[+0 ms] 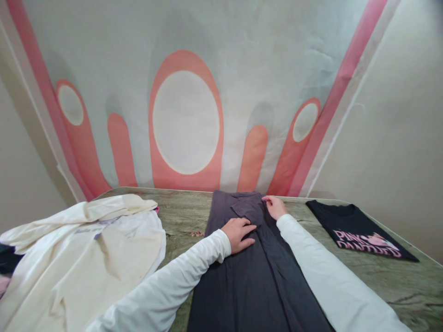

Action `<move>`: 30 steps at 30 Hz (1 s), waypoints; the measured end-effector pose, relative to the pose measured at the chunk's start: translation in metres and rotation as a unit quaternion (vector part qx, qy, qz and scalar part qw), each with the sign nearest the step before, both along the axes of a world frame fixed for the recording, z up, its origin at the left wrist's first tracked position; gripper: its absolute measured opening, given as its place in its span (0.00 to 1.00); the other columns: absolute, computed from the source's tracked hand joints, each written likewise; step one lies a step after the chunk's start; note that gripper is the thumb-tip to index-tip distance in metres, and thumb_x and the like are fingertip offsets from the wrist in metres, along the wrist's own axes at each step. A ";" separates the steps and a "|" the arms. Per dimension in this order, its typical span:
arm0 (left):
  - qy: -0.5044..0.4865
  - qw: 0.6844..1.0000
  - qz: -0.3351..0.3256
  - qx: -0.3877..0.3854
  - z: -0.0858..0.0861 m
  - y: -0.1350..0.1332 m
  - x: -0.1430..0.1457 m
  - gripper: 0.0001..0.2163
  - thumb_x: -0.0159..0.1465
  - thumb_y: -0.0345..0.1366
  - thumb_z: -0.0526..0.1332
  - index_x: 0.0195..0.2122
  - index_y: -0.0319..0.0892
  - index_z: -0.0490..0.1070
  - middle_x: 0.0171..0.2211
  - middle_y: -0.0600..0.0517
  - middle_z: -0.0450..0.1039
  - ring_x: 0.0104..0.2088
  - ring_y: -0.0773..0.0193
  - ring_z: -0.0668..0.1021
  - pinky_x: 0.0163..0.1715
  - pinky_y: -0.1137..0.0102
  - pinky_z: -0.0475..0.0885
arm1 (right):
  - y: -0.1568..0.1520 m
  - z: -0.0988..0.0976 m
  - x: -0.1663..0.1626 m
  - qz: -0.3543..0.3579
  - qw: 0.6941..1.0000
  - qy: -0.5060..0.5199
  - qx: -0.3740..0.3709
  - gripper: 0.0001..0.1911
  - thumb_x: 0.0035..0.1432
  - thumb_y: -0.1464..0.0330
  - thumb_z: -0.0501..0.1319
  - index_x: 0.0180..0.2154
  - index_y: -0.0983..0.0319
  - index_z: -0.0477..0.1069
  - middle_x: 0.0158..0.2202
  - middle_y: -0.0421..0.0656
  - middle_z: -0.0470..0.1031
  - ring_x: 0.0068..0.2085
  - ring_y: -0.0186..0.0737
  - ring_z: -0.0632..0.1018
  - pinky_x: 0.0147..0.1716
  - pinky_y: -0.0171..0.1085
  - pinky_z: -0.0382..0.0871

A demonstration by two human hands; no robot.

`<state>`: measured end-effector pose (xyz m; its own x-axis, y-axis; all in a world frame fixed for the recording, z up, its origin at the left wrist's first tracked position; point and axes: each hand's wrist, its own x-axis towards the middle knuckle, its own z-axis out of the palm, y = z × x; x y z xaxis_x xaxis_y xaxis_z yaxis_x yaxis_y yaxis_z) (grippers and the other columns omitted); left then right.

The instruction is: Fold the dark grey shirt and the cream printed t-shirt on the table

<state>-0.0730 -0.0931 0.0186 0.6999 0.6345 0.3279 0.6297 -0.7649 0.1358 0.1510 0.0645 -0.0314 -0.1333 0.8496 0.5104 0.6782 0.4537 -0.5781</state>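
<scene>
A dark grey garment (249,276) lies lengthwise down the middle of the green marbled table (180,214), its sides folded inward. My left hand (238,233) rests flat on its upper part, fingers stretched out toward the centre fold. Farther up, my right hand (274,206) lies near the garment's top right edge with its fingers curled on a folded flap of the cloth. Both arms are in white long sleeves.
A heap of cream and white garments (86,258) covers the table's left side. A folded black T-shirt with pink print (360,233) lies at the right. A wall hanging with orange-pink ovals (187,120) stands behind the table's far edge.
</scene>
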 end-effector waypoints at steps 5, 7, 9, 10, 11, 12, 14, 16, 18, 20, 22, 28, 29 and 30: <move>-0.031 0.999 0.037 -0.001 -0.003 0.003 0.001 0.16 0.62 0.40 0.49 0.47 0.42 0.66 0.41 0.47 0.67 0.41 0.61 0.70 0.41 0.67 0.64 | -0.004 -0.005 0.001 0.000 0.998 -0.063 0.025 0.12 0.46 0.78 0.53 0.31 0.63 0.72 0.37 0.46 0.73 0.40 0.39 0.72 0.45 0.38 0.63; -0.050 0.998 0.045 -0.004 -0.003 0.002 0.001 0.15 0.62 0.39 0.49 0.45 0.43 0.68 0.39 0.48 0.68 0.40 0.62 0.71 0.40 0.69 0.64 | -0.004 -0.007 0.001 -0.002 0.996 -0.080 0.032 0.11 0.46 0.78 0.54 0.30 0.63 0.72 0.37 0.46 0.73 0.40 0.39 0.72 0.45 0.38 0.63; -0.062 0.997 0.041 -0.010 -0.002 0.002 0.002 0.14 0.62 0.39 0.50 0.43 0.43 0.70 0.37 0.49 0.69 0.38 0.64 0.71 0.39 0.70 0.64 | -0.004 -0.007 0.001 -0.009 0.995 -0.092 0.037 0.11 0.47 0.77 0.54 0.31 0.63 0.73 0.38 0.46 0.73 0.41 0.40 0.72 0.46 0.38 0.62; -0.064 0.997 0.036 -0.014 -0.001 0.002 0.002 0.13 0.62 0.38 0.50 0.42 0.43 0.71 0.35 0.50 0.70 0.36 0.65 0.72 0.39 0.71 0.64 | -0.003 -0.008 0.002 -0.013 0.995 -0.096 0.038 0.11 0.47 0.77 0.54 0.32 0.63 0.73 0.38 0.46 0.73 0.42 0.40 0.72 0.46 0.39 0.62; -0.066 0.997 0.033 -0.017 0.001 0.003 0.001 0.13 0.62 0.38 0.50 0.40 0.44 0.72 0.34 0.50 0.70 0.35 0.65 0.72 0.38 0.71 0.65 | -0.002 -0.008 0.002 -0.017 0.994 -0.100 0.039 0.12 0.47 0.77 0.53 0.33 0.63 0.73 0.38 0.46 0.73 0.42 0.41 0.72 0.46 0.39 0.61; -0.070 0.997 0.036 -0.018 0.002 0.004 0.000 0.12 0.62 0.38 0.49 0.38 0.44 0.72 0.32 0.50 0.70 0.34 0.66 0.72 0.38 0.72 0.65 | -0.001 -0.008 0.003 -0.021 0.994 -0.102 0.039 0.12 0.48 0.77 0.53 0.34 0.63 0.73 0.38 0.46 0.73 0.42 0.41 0.72 0.46 0.39 0.61; -0.092 0.993 0.066 -0.014 0.004 0.010 -0.005 0.12 0.62 0.37 0.49 0.35 0.43 0.73 0.31 0.50 0.70 0.33 0.65 0.72 0.38 0.72 0.65 | 0.001 -0.009 0.005 -0.028 0.993 -0.105 0.037 0.14 0.49 0.77 0.52 0.35 0.64 0.72 0.39 0.47 0.74 0.42 0.41 0.72 0.47 0.40 0.61; -0.125 0.985 0.116 -0.007 0.003 0.019 -0.013 0.11 0.61 0.35 0.50 0.35 0.42 0.72 0.31 0.50 0.70 0.35 0.65 0.72 0.39 0.71 0.65 | 0.002 -0.011 0.006 -0.031 0.993 -0.105 0.034 0.14 0.50 0.76 0.51 0.37 0.65 0.72 0.40 0.48 0.73 0.43 0.41 0.72 0.47 0.40 0.61; -0.146 0.976 0.163 -0.005 0.000 0.031 -0.023 0.10 0.60 0.33 0.51 0.35 0.42 0.71 0.33 0.50 0.70 0.36 0.64 0.72 0.41 0.70 0.65 | 0.003 -0.012 0.007 -0.031 0.994 -0.103 0.030 0.15 0.50 0.76 0.51 0.37 0.65 0.72 0.41 0.48 0.73 0.44 0.41 0.72 0.48 0.41 0.60; -0.145 0.969 0.200 -0.020 -0.003 0.043 -0.034 0.09 0.57 0.30 0.53 0.36 0.41 0.71 0.33 0.50 0.71 0.37 0.64 0.72 0.42 0.71 0.66 | 0.005 -0.013 0.007 -0.029 0.994 -0.098 0.026 0.15 0.50 0.76 0.51 0.38 0.64 0.72 0.42 0.47 0.73 0.44 0.41 0.72 0.49 0.40 0.60; -0.137 0.962 0.231 -0.048 -0.004 0.055 -0.042 0.10 0.55 0.28 0.55 0.37 0.40 0.70 0.34 0.50 0.72 0.36 0.65 0.73 0.41 0.72 0.66 | 0.009 -0.014 0.008 -0.030 0.995 -0.090 0.020 0.16 0.51 0.76 0.50 0.39 0.63 0.71 0.42 0.46 0.73 0.45 0.39 0.72 0.49 0.39 0.60; -0.114 0.942 0.304 -0.087 0.003 0.091 -0.040 0.09 0.55 0.31 0.57 0.37 0.40 0.70 0.34 0.50 0.73 0.36 0.65 0.74 0.40 0.73 0.66 | 0.040 -0.013 0.023 -0.066 0.996 -0.057 -0.003 0.15 0.51 0.76 0.51 0.40 0.65 0.70 0.39 0.48 0.74 0.41 0.38 0.74 0.44 0.39 0.65; -0.110 0.939 0.314 -0.088 0.003 0.096 -0.037 0.08 0.55 0.34 0.57 0.35 0.39 0.71 0.33 0.49 0.73 0.35 0.63 0.74 0.39 0.72 0.67 | 0.047 -0.012 0.025 -0.067 0.996 -0.053 -0.006 0.15 0.51 0.76 0.51 0.39 0.65 0.70 0.39 0.48 0.74 0.40 0.37 0.74 0.43 0.39 0.65; -0.108 0.936 0.323 -0.089 0.001 0.100 -0.035 0.08 0.56 0.36 0.57 0.33 0.38 0.72 0.31 0.48 0.73 0.34 0.62 0.74 0.38 0.71 0.67 | 0.054 -0.012 0.027 -0.065 0.997 -0.051 -0.010 0.14 0.50 0.76 0.51 0.40 0.65 0.70 0.37 0.47 0.74 0.38 0.36 0.74 0.41 0.38 0.66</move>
<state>-0.1075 0.0069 0.0195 0.0808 0.9605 0.2662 0.8962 -0.1868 0.4023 0.1783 0.1182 -0.0430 -0.0712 0.8725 0.4833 0.7859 0.3474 -0.5115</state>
